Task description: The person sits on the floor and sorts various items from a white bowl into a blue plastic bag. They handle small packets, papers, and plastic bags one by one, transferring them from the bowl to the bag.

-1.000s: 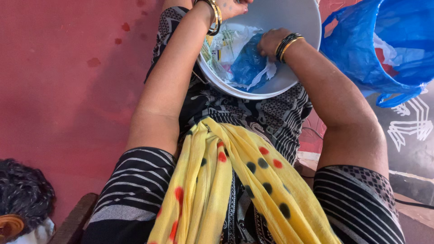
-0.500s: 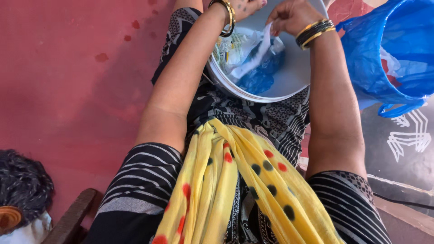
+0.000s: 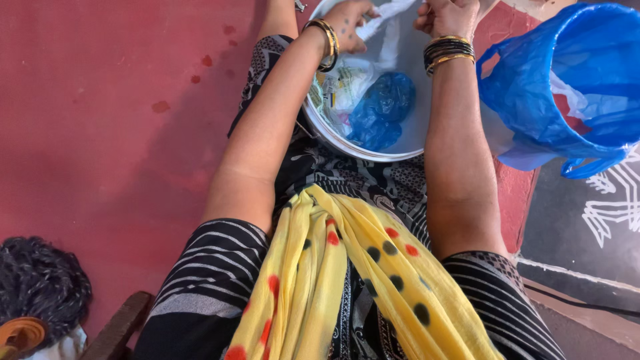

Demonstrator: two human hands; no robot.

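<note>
Two hands are working over a round steel bowl (image 3: 373, 150) resting on the lap. Going from the left, the left hand (image 3: 348, 23) is pinching one end of a white plastic strip (image 3: 387, 12), and the right hand (image 3: 448, 17) is gripping the other end. Pulling too hard is likely risking a tear, or tipping the bowl's wrappers (image 3: 343, 87) and blue bag (image 3: 383, 107) onto the red floor (image 3: 100, 133).

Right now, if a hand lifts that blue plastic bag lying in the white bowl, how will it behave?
The blue plastic bag looks crumpled and thin, so it is probably floppy and very light. Its glossy surface suggests it may slip. The white bowl rests on the lap, so a tug might tilt it.
</note>
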